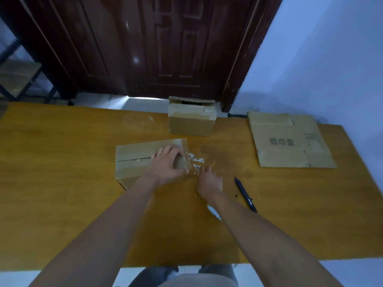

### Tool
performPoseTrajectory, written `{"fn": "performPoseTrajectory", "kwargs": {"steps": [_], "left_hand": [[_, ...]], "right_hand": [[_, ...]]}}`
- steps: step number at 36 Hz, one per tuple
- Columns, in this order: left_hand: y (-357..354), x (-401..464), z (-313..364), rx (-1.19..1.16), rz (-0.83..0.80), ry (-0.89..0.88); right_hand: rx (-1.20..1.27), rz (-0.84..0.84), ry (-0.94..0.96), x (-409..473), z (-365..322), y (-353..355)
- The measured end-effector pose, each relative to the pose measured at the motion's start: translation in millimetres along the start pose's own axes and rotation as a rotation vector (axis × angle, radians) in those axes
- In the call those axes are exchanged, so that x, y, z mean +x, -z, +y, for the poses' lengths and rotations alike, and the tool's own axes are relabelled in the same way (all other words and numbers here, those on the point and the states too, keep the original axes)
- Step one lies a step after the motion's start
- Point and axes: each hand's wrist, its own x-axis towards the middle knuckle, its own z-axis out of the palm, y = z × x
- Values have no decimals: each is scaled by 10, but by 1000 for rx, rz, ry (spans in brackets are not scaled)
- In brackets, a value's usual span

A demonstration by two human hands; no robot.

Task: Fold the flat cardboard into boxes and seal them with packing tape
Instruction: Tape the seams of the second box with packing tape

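Done: far box (191, 121) taped, standing at tabletop (62, 183) back edge.
In hand: near box (134, 162) mid-tabletop; left hand (165, 166) curled over its right end, pressing clear tape (194, 162).
Right hand (209, 183): fingers bent at tape's loose end; hold unclear.
Left: flat cardboard (288, 141) at right, unfolded.

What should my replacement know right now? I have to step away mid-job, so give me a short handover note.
Left hand: presses on the right end of the near box, fingers curled over its edge.
Right hand: pinches the loose clear tape coming off that end.
Near box: folded, top seam taped, tape end not yet stuck down.
Far box: stands at the table's far edge, taped, one flap up at the back.
Left to do: flat cardboard at right, unfolded. Pen lies beside the right hand.
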Motion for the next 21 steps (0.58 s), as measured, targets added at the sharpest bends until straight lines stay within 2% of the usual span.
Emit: {"fn": "performPoseTrajectory", "kwargs": {"steps": [5,8,11,16,21], "left_hand": [[106,-60,62,-15,-30,2],[180,-68,72,34,-64,-13],[273,-63,102,62,-103,-18],[388,-83,142,72,-178,-19],[371,-71,157,68,-151,-4]], "right_hand": [[277,279,40,-37,-39,389],[438,372,97,-64,-77,639],[522,361,169,-85,-149,789],[429,313,281,-141,-281,822],[369,232,261,-177,-374,797]]}}
